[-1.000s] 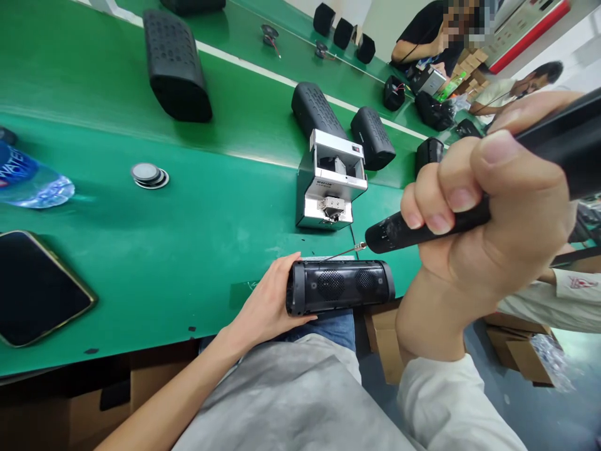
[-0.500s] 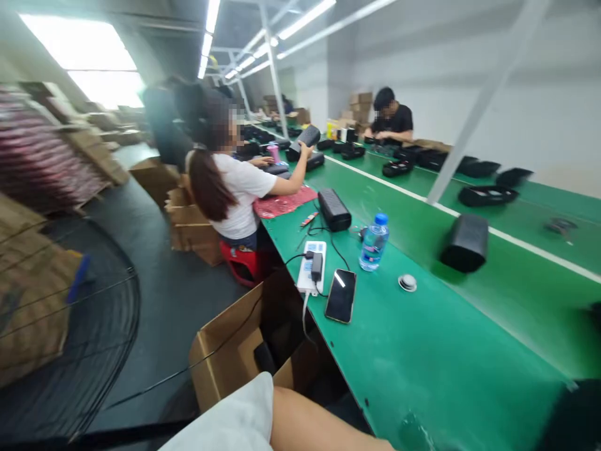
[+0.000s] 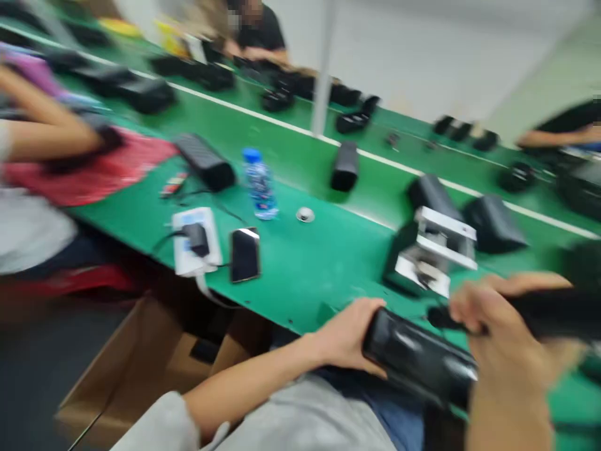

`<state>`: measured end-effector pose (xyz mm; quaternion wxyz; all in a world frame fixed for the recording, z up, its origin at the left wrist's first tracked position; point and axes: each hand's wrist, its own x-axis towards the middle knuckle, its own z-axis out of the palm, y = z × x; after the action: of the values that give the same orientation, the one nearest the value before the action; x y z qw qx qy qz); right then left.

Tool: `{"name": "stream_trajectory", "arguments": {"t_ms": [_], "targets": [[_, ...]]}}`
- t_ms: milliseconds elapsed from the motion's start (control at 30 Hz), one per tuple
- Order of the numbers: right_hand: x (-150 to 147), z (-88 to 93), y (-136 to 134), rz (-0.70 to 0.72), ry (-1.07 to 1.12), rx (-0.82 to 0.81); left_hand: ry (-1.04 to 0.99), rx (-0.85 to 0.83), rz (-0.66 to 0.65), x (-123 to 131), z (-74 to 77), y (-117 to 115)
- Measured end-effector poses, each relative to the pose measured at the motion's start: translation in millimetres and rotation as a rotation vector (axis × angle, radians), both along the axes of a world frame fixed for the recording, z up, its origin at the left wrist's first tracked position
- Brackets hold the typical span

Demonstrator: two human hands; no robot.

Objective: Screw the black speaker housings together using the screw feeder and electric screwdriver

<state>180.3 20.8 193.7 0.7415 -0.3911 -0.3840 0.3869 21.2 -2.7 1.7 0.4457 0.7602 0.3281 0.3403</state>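
Note:
Low in the view, my left hand [image 3: 354,335] grips the left end of a glossy black case [image 3: 417,357], its fingers partly behind it. My right hand [image 3: 502,313] is blurred at the right, above the case's right end, with its fingers closed around a dark object whose shape is smeared by motion. A small black piece [image 3: 444,317] sticks out at its fingertips. Just beyond the hands stands a metal fixture [image 3: 434,244] with white plates on the green table [image 3: 305,269].
A phone [image 3: 245,255], a power strip [image 3: 196,241], a water bottle [image 3: 260,185] and a round silver part [image 3: 305,215] lie left of centre. Black speaker cases [image 3: 345,166] sit along the line. A co-worker's arm [image 3: 51,119] is at left; a cardboard box [image 3: 126,369] stands below.
The view has swung right and down. Both my hands, the glossy black case and the metal fixture now show; the phone, bottle and power strip have shifted left in the picture.

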Motion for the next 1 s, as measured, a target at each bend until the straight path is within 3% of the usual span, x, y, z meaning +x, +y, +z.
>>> {"name": "stream_trajectory", "arguments": {"t_ms": [67, 200, 300, 400, 600, 1000], "targets": [[15, -7.2, 1, 0.052, -0.204, 0.163, -0.027, 0.012, -0.002, -7, -2.1, -1], [39, 6.3, 11, 0.115, -0.323, 0.185, 0.040, 0.038, -0.052, -13, -4.2, 2], [48, 29.2, 22, -0.023, -0.315, 0.377, 0.069, 0.067, -0.054, -14, -3.7, -2], [54, 37.2, 47, -0.210, -0.325, 0.498, 0.073, 0.080, -0.039, -13, -5.6, -3], [54, 21.4, 86, -0.280, -0.459, 0.391, 0.085, 0.088, -0.047, -14, -7.3, 0], [55, 17.0, 91, -0.278, -0.541, 0.339, 0.091, 0.094, -0.050, -14, -2.8, 0]]}}
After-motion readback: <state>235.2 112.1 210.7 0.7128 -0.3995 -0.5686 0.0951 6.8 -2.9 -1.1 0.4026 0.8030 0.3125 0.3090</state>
